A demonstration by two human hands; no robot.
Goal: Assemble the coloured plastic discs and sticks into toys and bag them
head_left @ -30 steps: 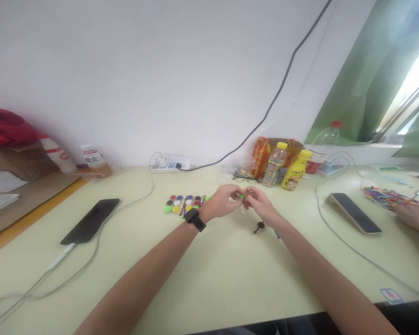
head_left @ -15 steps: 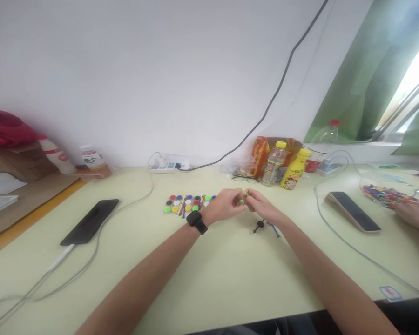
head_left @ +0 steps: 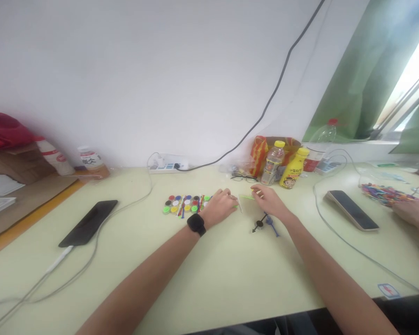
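Observation:
My left hand (head_left: 222, 207), with a black watch (head_left: 196, 224) on its wrist, is curled at the right end of the group of round coloured pieces (head_left: 174, 204). A small green piece (head_left: 235, 206) shows at its fingertips. Across from it, my right hand (head_left: 269, 202) has thumb and fingers bent around the end of a thin green stick (head_left: 246, 197). Between the hands is a thin white stick (head_left: 240, 204). Below the right hand lie a black disc with an arrow-tipped stick (head_left: 259, 224) and a blue stick piece (head_left: 272, 226).
Bottles (head_left: 295, 168), eyeglasses (head_left: 244, 177) and a power strip (head_left: 167, 165) line the wall. A phone (head_left: 89, 223) lies left; another device (head_left: 352, 210) rests right. At the far right, another person's hand (head_left: 410, 212) touches a pile of coloured pieces (head_left: 387, 194).
My hands, together around a green piece before, have moved apart: the left to the left, the right slightly right. The white stick and more of the blue piece now show.

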